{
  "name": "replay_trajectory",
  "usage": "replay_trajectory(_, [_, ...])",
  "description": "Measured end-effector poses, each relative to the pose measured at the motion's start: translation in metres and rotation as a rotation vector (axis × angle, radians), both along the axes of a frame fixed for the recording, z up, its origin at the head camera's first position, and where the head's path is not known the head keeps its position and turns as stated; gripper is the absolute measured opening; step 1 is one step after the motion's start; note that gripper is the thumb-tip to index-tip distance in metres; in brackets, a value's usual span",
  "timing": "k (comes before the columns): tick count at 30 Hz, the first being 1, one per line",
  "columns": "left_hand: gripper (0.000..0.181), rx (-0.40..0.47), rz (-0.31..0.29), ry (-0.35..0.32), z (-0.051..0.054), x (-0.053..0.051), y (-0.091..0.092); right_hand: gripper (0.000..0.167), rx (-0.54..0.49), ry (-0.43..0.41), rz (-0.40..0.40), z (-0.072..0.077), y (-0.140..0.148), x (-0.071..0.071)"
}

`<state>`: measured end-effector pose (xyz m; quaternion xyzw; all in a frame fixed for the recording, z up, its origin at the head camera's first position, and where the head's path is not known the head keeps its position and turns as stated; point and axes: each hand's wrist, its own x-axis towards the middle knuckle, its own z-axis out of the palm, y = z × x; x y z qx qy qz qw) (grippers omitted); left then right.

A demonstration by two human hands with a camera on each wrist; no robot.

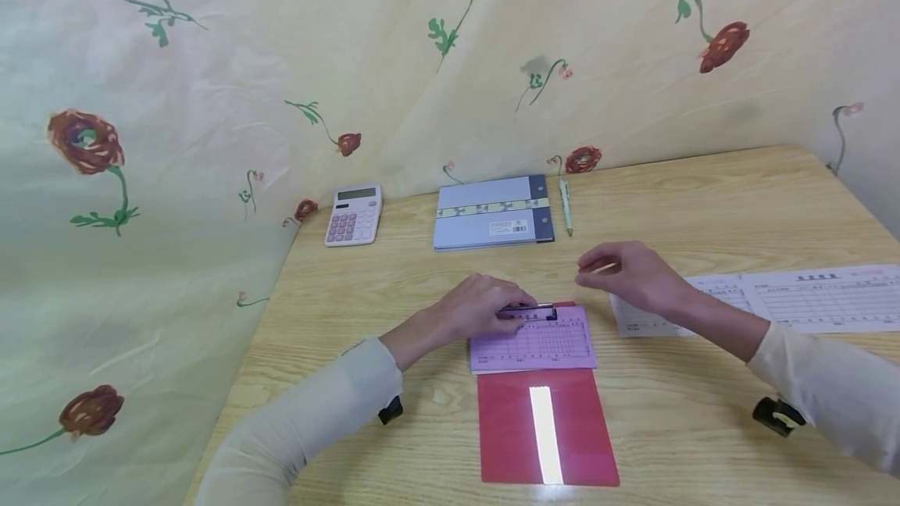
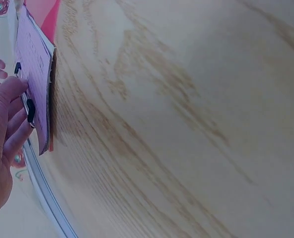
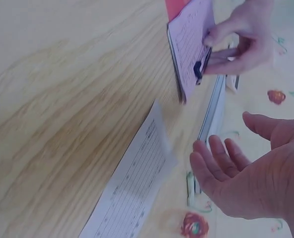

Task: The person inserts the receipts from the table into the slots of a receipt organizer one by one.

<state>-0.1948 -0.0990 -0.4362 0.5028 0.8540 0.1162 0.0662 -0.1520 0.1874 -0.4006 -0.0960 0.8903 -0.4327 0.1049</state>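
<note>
A red clipboard [image 1: 516, 432] lies on the wooden table, a pad of purple printed forms [image 1: 534, 343] across its upper part. Its metal clip [image 1: 543, 308] with black ends lies over the pad's top edge. My left hand [image 1: 485, 304] pinches this clip, with the thumb in front and fingers behind it, as the left wrist view shows of the hand [image 2: 5, 111]. To the right of the clipboard, my right hand [image 1: 636, 276] hovers with loosely bent fingers and holds nothing. Beneath and beside it lie white printed form sheets [image 1: 823, 299].
At the back of the table are a pink calculator [image 1: 355, 215], a blue-grey notebook [image 1: 485, 215] with a dark spine, and a light green pen [image 1: 566, 208]. Behind them hangs a floral cloth [image 1: 394, 61].
</note>
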Motion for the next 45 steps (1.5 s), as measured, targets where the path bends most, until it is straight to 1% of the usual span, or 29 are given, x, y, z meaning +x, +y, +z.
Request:
replay_trajectory(3, [0.037, 0.004, 0.001, 0.017, -0.001, 0.001, -0.002, 0.043, 0.005, 0.014, -0.016, -0.001, 0.01, -0.002])
replay_trajectory(6, [0.039, 0.019, 0.008, 0.02, -0.001, 0.002, -0.004, 0.043, 0.021, 0.023, -0.033, -0.002, 0.023, -0.003])
replay_trajectory(13, [0.037, 0.075, 0.022, 0.047, -0.003, 0.002, -0.006, 0.054, 0.043, 0.039, -0.063, -0.002, 0.058, -0.005])
replay_trajectory(17, [0.037, 0.112, 0.04, 0.002, -0.004, 0.002, -0.006, 0.051, 0.053, 0.1, -0.09, -0.004, 0.077, -0.003])
replay_trajectory(21, [0.039, 0.132, 0.051, -0.052, -0.004, 0.005, -0.006, 0.046, 0.061, 0.171, -0.113, -0.009, 0.099, -0.001])
replay_trajectory(25, [0.04, 0.131, 0.065, -0.073, -0.005, 0.007, -0.007, 0.045, 0.084, 0.2, -0.127, -0.014, 0.121, 0.001])
replay_trajectory(29, [0.039, 0.119, 0.073, -0.064, -0.009, 0.008, -0.007, 0.044, 0.126, 0.197, -0.123, -0.019, 0.141, 0.001])
replay_trajectory(34, [0.038, 0.135, 0.076, -0.053, -0.013, 0.009, -0.008, 0.045, 0.172, 0.157, -0.106, -0.026, 0.159, 0.001])
replay_trajectory(38, [0.038, 0.141, 0.074, -0.039, -0.014, 0.009, -0.008, 0.049, 0.2, 0.122, -0.1, -0.029, 0.166, 0.003])
replay_trajectory(40, [0.037, 0.139, 0.073, -0.029, -0.014, 0.009, -0.008, 0.051, 0.209, 0.119, -0.094, -0.031, 0.168, 0.004])
replay_trajectory(45, [0.037, 0.136, 0.072, -0.022, -0.015, 0.009, -0.009, 0.05, 0.222, 0.142, -0.089, -0.038, 0.17, 0.006])
